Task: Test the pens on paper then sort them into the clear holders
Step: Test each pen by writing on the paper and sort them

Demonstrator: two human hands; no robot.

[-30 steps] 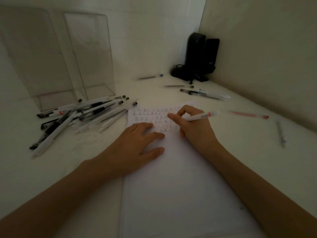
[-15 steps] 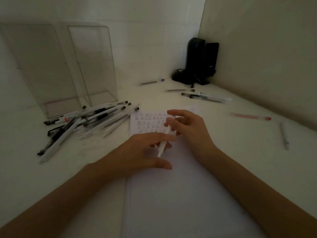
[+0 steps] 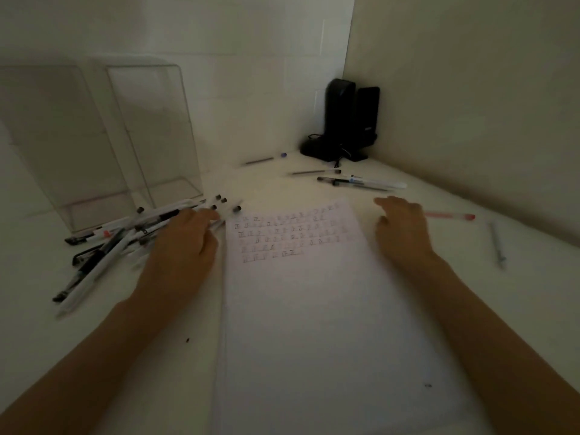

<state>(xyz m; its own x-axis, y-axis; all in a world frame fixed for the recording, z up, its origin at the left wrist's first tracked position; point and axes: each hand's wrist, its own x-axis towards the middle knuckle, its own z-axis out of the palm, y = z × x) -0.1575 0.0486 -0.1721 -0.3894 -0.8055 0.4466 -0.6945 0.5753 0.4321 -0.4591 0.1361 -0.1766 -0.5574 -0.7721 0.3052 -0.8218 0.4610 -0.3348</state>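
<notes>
Two clear holders stand upright at back left, the left holder [image 3: 62,146] and the right holder [image 3: 150,130] side by side and touching. Only their bare floors show through the walls. The pile of pens [image 3: 103,246] lies on the table [image 3: 94,356] just in front of the holders and left of the paper [image 3: 314,324], with the pens mostly white and black and crossed over each other.

The left hand [image 3: 179,249] is palm down over the right end of the pile, fingers bent onto the pens. It's blurred, so I can't tell whether it grasps one or just rests on them. The right hand [image 3: 401,227] is empty, fingers relaxed and spread, palm down just off the paper's right edge. The red pen [image 3: 452,216] lies right beside it, its near end at the knuckles; contact unclear.

The paper sits between the hands, with rows of test marks [image 3: 282,237] across its top. A grey pen [image 3: 497,243] lies further right, well apart from the hand. At the back are loose pens: a white-barrelled pen [image 3: 361,182], a thin dark pen [image 3: 314,172] and another thin pen [image 3: 260,160]. Black speakers [image 3: 345,120] stand in the corner.
</notes>
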